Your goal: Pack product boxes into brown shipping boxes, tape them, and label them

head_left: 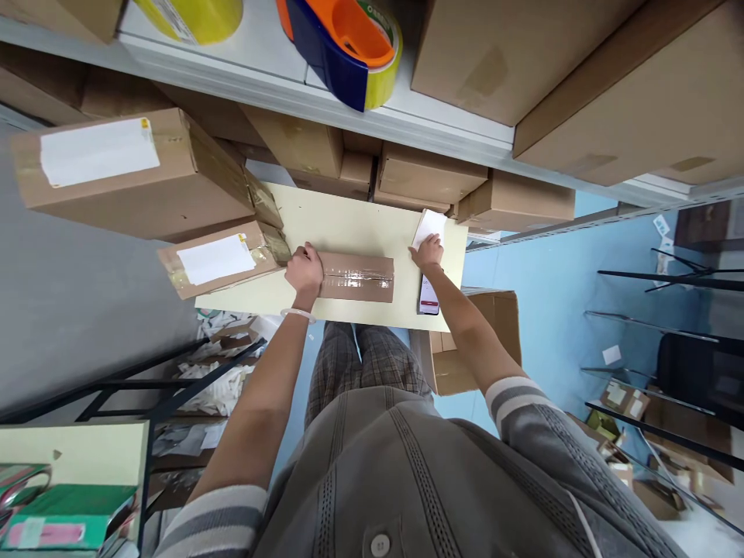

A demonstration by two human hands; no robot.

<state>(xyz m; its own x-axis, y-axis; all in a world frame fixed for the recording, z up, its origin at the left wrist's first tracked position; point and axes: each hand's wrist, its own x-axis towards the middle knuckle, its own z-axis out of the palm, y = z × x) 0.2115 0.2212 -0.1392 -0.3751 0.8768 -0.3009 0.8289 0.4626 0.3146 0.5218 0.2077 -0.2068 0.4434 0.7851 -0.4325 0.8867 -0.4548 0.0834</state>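
A small brown cardboard box, with shiny clear tape along its top seam, lies flat on the cream tabletop. My left hand is closed around its left end, with the fingertips partly hidden. Over to the right, my right hand rests on a small stack of white paper, its fingers spread over the lower part. Just below that hand lies a phone with its screen lit, partly covered by my wrist.
Two labelled cartons are stacked at the table's left. More boxes line the back under a shelf bearing an orange-and-blue tape dispenser and a yellow tape roll. An open carton stands below the table's right end.
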